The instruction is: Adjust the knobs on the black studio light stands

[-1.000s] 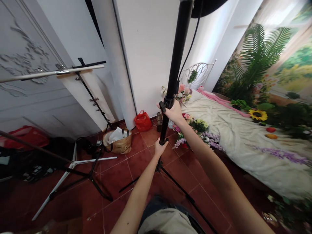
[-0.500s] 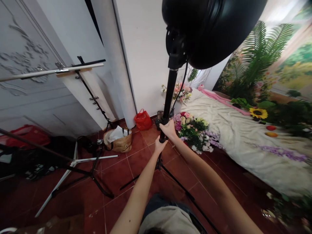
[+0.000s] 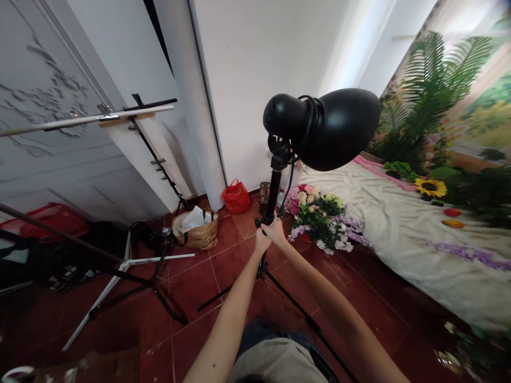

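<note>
While both hands [image 3: 270, 234] grip the pole [image 3: 273, 197], the reflector [image 3: 339, 127] sits lower.

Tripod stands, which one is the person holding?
The black pole stand under the black dome reflector, gripped by the left hand and right hand. The white-legged tripod stand on the left has no hand on it.

1 head-worn camera looks forward and down; it sits just above the person's shirt [image 3: 277, 364].
</note>
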Action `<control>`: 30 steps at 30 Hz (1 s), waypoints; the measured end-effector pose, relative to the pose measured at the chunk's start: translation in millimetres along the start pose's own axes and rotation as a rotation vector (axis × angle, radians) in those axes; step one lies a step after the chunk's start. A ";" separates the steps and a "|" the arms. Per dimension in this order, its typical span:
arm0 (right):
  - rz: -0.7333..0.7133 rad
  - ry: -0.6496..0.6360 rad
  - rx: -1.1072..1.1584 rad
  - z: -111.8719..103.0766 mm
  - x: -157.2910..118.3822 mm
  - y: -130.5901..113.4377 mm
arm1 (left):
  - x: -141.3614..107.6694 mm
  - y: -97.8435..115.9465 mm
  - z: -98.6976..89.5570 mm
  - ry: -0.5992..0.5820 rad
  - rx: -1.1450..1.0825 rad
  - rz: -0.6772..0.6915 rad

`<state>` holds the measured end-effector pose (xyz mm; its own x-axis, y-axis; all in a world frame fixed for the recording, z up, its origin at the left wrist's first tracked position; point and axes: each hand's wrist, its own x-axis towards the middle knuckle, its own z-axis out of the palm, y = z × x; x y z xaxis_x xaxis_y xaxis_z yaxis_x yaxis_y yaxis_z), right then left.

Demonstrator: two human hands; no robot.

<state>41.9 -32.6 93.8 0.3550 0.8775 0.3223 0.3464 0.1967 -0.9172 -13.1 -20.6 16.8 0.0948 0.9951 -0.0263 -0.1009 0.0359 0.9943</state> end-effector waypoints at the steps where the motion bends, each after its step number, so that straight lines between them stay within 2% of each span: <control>1: -0.008 -0.001 -0.013 -0.5 -0.5 3.6 | 0.8 -1.7 0.3 -0.002 0.017 0.010; 5: -0.038 -0.005 -0.080 -0.9 0.2 10.1 | 4.2 -9.6 0.1 -0.013 0.064 0.069; 10: -0.103 -0.101 -0.140 -9.6 -2.1 16.3 | 10.6 -18.4 0.8 -0.051 0.038 0.142; 13: -0.219 -0.182 -0.149 -30.2 -14.9 24.6 | 12.8 -22.0 2.3 -0.048 0.005 0.163; 15: -0.273 -0.179 -0.165 -48.7 -28.3 32.3 | 12.3 -23.3 2.6 -0.048 0.004 0.156; 17: -0.282 -0.174 -0.207 -65.8 -42.2 40.6 | 10.8 -23.6 2.2 -0.041 0.014 0.137; 20: -0.274 -0.263 -0.291 -79.5 -56.7 52.9 | 8.9 -22.9 1.6 -0.013 0.016 0.116; 24: -0.268 -0.367 -0.360 -72.3 -56.6 67.2 | 9.0 -22.0 2.4 -0.012 -0.006 0.115; 30: -0.177 -0.328 -0.355 -56.9 -30.7 77.9 | 9.3 -21.6 2.4 -0.055 -0.003 0.151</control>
<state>107.3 -69.1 25.8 -0.0067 0.9464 0.3228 0.6701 0.2439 -0.7010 -7.7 -12.3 -4.7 0.1324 0.9828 0.1289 -0.1207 -0.1131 0.9862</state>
